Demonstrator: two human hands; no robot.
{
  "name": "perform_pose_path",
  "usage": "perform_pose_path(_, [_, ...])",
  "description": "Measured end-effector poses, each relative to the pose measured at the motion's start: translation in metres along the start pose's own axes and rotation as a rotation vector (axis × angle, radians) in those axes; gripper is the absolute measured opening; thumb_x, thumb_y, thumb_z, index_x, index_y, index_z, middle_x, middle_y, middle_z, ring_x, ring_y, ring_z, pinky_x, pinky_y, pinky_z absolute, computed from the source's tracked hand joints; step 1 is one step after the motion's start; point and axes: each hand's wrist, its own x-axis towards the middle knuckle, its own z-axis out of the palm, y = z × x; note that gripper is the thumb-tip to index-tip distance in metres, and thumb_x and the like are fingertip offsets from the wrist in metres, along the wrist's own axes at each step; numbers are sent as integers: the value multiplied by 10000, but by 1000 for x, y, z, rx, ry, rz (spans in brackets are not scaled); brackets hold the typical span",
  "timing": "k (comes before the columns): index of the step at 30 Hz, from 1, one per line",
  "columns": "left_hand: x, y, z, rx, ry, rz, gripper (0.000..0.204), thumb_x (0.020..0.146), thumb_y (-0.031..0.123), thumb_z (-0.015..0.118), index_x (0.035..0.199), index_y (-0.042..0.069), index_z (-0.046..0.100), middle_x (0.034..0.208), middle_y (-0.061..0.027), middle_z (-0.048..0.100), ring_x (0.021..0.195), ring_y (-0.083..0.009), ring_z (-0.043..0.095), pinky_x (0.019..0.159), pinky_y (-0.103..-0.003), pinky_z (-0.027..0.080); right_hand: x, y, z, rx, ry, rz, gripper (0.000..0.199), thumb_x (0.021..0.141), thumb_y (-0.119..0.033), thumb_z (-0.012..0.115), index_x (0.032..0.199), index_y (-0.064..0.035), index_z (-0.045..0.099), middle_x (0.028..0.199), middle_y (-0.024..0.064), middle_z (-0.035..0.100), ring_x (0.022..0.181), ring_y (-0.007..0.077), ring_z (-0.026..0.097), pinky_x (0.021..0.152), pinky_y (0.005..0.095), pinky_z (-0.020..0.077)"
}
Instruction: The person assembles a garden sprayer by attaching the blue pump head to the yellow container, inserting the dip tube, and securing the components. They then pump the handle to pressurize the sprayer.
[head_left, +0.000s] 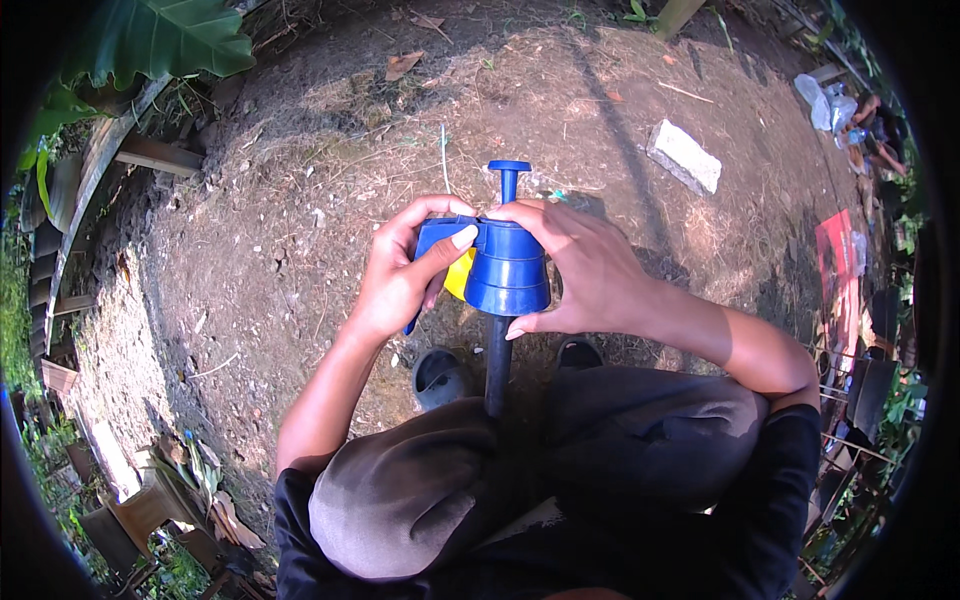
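Observation:
I hold a blue plastic sprayer pump head (508, 268) in front of me with both hands. Its ribbed blue cap faces down, a blue plunger knob (509, 168) sticks up at the far end, and a dark tube (497, 365) runs down toward my knees. A yellow part (460, 275) shows between the cap and my left palm. My left hand (400, 275) grips the blue handle side, thumb laid across the top. Around the cap's right side wraps my right hand (585, 270).
Bare dirt ground with dry grass lies below. A white stone block (684, 156) rests at the upper right. Dark sandals (440, 378) are by my feet. Large green leaves (160, 40) and wooden boards (150, 155) sit at the left; red and plastic litter (838, 260) at the right.

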Motion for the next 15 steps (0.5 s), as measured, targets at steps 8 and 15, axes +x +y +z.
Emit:
perform_pose_path(8, [0, 3, 4, 60, -8, -7, 246, 912, 164, 694, 1124, 65, 618, 807, 5, 616, 487, -21, 465, 407, -197, 347, -1, 1, 7, 40, 35, 43, 827, 609, -362, 863, 1280, -74, 474, 1149, 130, 535, 998, 344, 627, 839, 446, 532])
perform_pose_path(15, [-4, 7, 2, 169, -26, 38, 244, 890, 126, 718, 1109, 51, 639, 959, -32, 670, 823, -88, 615, 733, -254, 496, 0, 27, 2, 652, -105, 21, 621, 798, -389, 785, 1238, -38, 523, 1165, 151, 595, 1067, 301, 635, 969, 394, 462])
